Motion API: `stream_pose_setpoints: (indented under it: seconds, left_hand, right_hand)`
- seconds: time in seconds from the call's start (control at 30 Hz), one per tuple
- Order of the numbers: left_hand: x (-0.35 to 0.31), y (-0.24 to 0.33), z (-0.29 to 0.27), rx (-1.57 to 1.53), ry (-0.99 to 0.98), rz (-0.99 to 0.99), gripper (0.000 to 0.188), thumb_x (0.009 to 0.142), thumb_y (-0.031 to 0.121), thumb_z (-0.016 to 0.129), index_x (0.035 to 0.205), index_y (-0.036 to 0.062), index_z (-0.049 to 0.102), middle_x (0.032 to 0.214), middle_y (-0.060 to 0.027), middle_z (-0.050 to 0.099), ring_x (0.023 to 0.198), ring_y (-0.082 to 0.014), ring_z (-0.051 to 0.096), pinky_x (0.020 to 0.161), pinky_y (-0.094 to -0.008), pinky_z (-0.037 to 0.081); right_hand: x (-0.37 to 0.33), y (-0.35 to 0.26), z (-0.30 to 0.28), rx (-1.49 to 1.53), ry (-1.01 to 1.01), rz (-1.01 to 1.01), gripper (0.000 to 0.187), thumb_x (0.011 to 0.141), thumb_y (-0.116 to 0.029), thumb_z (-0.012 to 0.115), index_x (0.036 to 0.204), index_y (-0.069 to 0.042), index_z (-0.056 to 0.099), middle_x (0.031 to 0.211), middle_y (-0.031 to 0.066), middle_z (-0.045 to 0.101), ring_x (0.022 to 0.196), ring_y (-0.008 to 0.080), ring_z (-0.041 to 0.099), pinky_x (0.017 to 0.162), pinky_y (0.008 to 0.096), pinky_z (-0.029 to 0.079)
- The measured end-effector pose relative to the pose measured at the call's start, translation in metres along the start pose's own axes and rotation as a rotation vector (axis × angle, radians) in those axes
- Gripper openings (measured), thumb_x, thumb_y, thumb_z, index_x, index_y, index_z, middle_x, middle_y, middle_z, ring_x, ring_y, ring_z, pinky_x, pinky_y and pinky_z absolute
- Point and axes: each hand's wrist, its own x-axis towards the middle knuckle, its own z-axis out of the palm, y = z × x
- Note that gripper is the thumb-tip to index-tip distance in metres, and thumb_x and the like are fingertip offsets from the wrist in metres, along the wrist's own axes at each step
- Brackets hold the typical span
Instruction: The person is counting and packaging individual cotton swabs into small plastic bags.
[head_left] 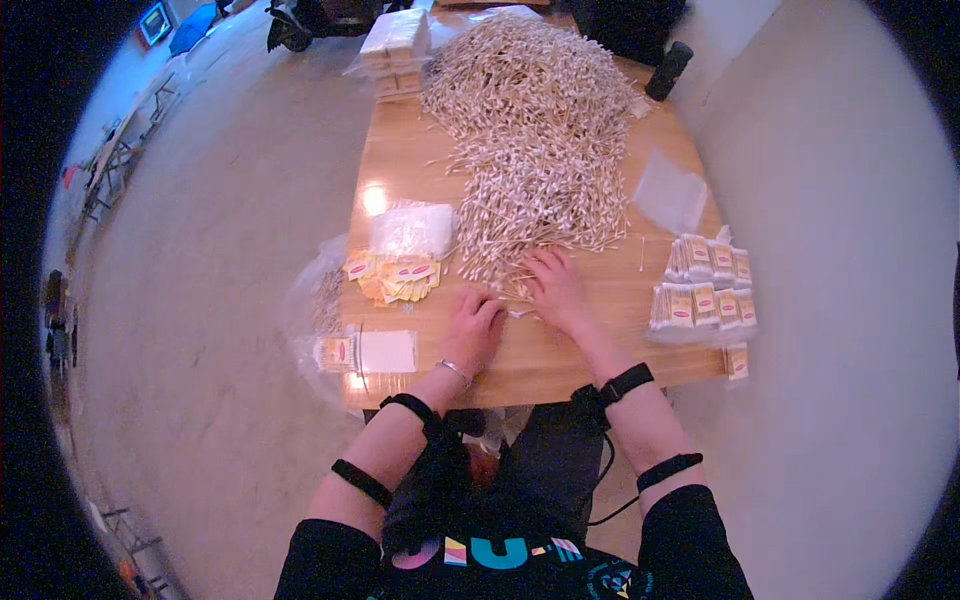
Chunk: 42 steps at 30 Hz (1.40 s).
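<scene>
A large heap of cotton swabs [540,130] covers the far and middle part of the wooden table, thinning out toward me. At its near edge my right hand [556,288] reaches in, its fingers bent round some swabs. My left hand [473,328] rests on the tabletop just left of it, with its fingers curled together; what they hold, if anything, is hidden. Between the two hands a few loose swabs lie on the wood. Yellow printed cards [398,279] are spread to the left of my left hand, in front of a stack of clear plastic bags [412,231].
Packed swab bags [700,305] stand in rows at the right edge. A flat clear bag [671,194] lies behind them. Near the left edge are a white pad [388,352] and a filled pack [337,352]. White bundles [396,45] and a black cylinder [669,71] stand at the far end.
</scene>
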Motion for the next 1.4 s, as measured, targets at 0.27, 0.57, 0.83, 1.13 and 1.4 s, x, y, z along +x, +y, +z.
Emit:
stream_pose_setpoints:
  seconds: [0.27,0.57,0.83,1.13,1.4]
  left_hand:
    - [-0.001,0.001,0.004,0.005,0.020,0.000,0.010,0.075,0.009,0.063,0.083,0.0060,0.058,0.088,-0.0103,0.054,0.088,-0.0303,0.051,0.079,-0.0402,0.043]
    - [0.001,-0.005,0.007,0.018,0.079,0.051,0.008,0.074,0.008,0.063,0.079,0.0052,0.057,0.084,-0.0102,0.052,0.085,-0.0291,0.050,0.077,-0.0388,0.043]
    - [-0.003,-0.006,0.002,0.047,0.045,0.023,0.011,0.073,0.007,0.063,0.080,0.0044,0.056,0.086,-0.0106,0.052,0.087,-0.0298,0.050,0.079,-0.0394,0.042]
    - [0.000,-0.005,0.002,0.012,0.018,0.047,0.012,0.074,0.007,0.063,0.083,0.0040,0.056,0.089,-0.0130,0.052,0.088,-0.0318,0.049,0.080,-0.0402,0.042]
    - [-0.005,-0.004,0.006,-0.067,-0.004,-0.122,0.021,0.075,0.007,0.060,0.095,0.0029,0.054,0.101,-0.0153,0.051,0.099,-0.0327,0.048,0.085,-0.0414,0.040]
  right_hand:
    - [-0.024,-0.006,-0.024,-0.129,0.182,0.044,0.036,0.080,-0.018,0.055,0.116,-0.015,0.056,0.128,0.0056,0.046,0.122,0.0315,0.036,0.101,0.0481,0.027]
    - [0.069,-0.075,-0.032,-0.410,-0.175,-0.057,0.042,0.087,-0.028,0.047,0.129,-0.018,0.045,0.139,0.0048,0.035,0.131,0.0289,0.024,0.109,0.0485,0.014]
    - [0.060,-0.054,-0.035,-0.455,-0.200,-0.006,0.044,0.086,-0.025,0.046,0.128,-0.014,0.046,0.141,0.0057,0.033,0.133,0.0321,0.022,0.107,0.0551,0.011]
    - [0.084,-0.061,0.002,-0.378,-0.241,-0.111,0.045,0.089,-0.028,0.043,0.132,-0.013,0.042,0.143,0.0023,0.031,0.136,0.0292,0.017,0.109,0.0535,0.006]
    - [0.004,-0.025,-0.027,-0.409,-0.090,-0.097,0.046,0.086,-0.028,0.049,0.128,-0.011,0.044,0.140,0.0043,0.034,0.133,0.0282,0.022,0.109,0.0515,0.010]
